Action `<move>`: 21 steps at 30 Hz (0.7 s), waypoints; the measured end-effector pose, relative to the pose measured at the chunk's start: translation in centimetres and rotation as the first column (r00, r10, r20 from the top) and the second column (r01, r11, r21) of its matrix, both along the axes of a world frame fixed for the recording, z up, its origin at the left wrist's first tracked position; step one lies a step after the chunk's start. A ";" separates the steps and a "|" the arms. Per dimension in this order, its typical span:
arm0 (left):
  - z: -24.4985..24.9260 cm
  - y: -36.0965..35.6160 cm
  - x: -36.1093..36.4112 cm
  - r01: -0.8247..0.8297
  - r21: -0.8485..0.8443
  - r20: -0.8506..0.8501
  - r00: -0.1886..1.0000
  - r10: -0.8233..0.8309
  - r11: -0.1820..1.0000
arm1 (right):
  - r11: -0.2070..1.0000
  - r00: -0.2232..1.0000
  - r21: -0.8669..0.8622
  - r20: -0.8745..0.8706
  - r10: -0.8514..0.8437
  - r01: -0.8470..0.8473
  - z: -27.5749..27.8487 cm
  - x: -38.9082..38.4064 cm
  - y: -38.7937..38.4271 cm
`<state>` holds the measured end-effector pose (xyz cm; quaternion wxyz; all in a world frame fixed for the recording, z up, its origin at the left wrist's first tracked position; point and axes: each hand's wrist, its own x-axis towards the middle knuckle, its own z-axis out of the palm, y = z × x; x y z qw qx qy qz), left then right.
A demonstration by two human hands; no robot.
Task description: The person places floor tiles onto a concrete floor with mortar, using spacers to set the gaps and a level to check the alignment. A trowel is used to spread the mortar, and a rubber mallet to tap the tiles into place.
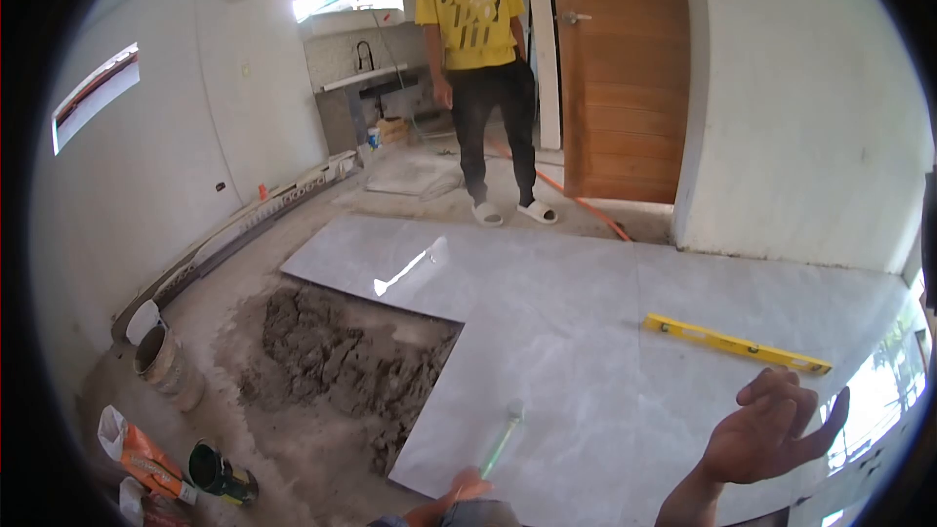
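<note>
At the bottom centre my left hand (467, 486) is closed around the handle of a small tool (503, 437) with a pale green shaft, whose rounded end is over the grey tiles (556, 381). To the lower right, my right hand (771, 429) is raised above the tiles, palm turned up, fingers partly curled and apart, with nothing in it. Just beyond it a yellow spirit level (737, 344) lies on the tiles. Left of the tile edge is a rough patch of wet mortar (322, 351).
A person in a yellow shirt (473, 15) stands beyond the tiles, near a wooden door (625, 68) and an orange hose (595, 215). On the left are a dirty bucket (168, 366), a dark green can (220, 473) and an orange bag (148, 454). Long metal lengths (234, 226) line the wall.
</note>
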<state>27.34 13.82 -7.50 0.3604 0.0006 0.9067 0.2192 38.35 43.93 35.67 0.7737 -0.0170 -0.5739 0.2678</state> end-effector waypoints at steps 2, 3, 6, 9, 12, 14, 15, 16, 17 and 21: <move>-1.4 0.5 -0.6 -0.025 0.074 -0.126 0.991 0.034 0.997 | 0.999 0.997 -0.014 0.067 -0.046 0.047 -0.2 0.1 0.8; -2.2 0.4 0.6 -0.035 0.106 -0.160 0.986 0.052 0.994 | 0.997 0.995 0.028 0.073 -0.071 0.069 -0.5 0.3 1.2; -1.2 1.3 0.8 -0.057 0.158 -0.153 0.985 0.081 0.986 | 0.997 0.999 0.061 -0.016 -0.044 0.045 0.5 -0.3 1.4; -1.2 2.1 0.8 -0.101 0.205 -0.222 0.964 0.147 0.973 | 0.999 0.999 0.025 -0.024 0.041 -0.040 0.0 -0.4 1.7; 1.2 2.4 1.3 -0.213 0.243 0.041 0.977 0.209 0.946 | 0.994 0.997 0.073 0.010 0.081 -0.081 -0.1 -0.2 2.0; 2.9 2.6 2.2 -0.210 0.219 -0.015 0.976 0.219 0.953 | 0.992 0.997 0.107 0.019 0.071 -0.072 -0.2 -0.2 2.5; 3.3 2.7 2.4 -0.209 0.208 -0.044 0.974 0.222 0.956 | 0.990 0.997 0.122 0.018 0.074 -0.076 -0.2 -0.2 2.7; 2.8 2.5 2.4 -0.161 0.206 -0.033 0.985 0.171 0.965 | 0.988 0.996 0.131 0.028 0.079 -0.082 -0.3 -0.2 2.8; 2.2 2.1 2.2 -0.116 0.204 -0.020 0.992 0.123 0.972 | 0.986 0.995 0.139 0.039 0.088 -0.093 -0.6 -0.3 2.8; 1.8 2.2 1.7 -0.153 0.404 0.000 0.986 0.167 0.902 | 0.970 0.972 0.085 0.083 0.220 -0.227 -2.5 -2.2 2.7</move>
